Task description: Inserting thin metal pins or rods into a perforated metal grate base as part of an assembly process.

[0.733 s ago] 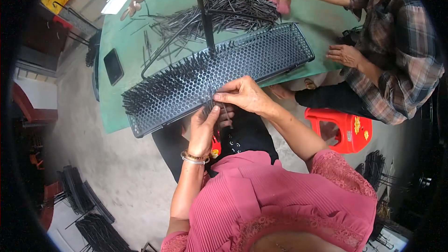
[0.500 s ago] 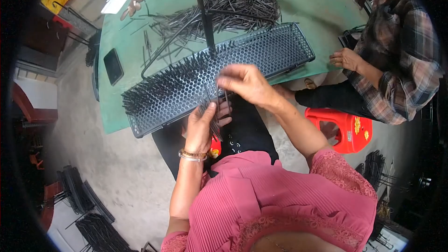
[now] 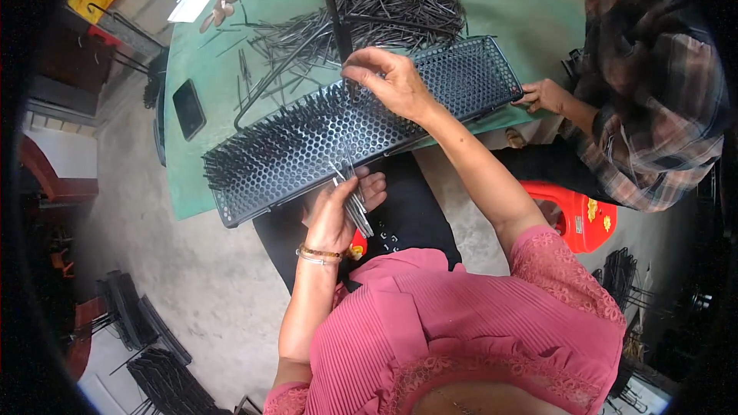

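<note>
Metal rods [image 3: 357,214] lie bunched in the left hand [image 3: 330,214], thumb pressed over them and the other fingers loosely spread, just off the near edge of the perforated tray [image 3: 465,77]. Moments ago the right hand [image 3: 393,91] was beside that bunch; now it has gone to the far side of the tray, by the dark post [image 3: 329,8], so the work seems to have passed from picking out a rod to placing it. Its thumb and fingers are drawn close together over a dark upright piece, but whether they pinch it I cannot tell.

Standing rods [image 3: 261,138] fill the holes on the tray's left and far side. Beyond, a loose heap of rods [image 3: 407,11] lies on the green bench [image 3: 184,180], with a phone [image 3: 189,110] to the left. At the right end, a co-worker's hand [image 3: 544,97] has come forward and seems to touch the tray's corner.
</note>
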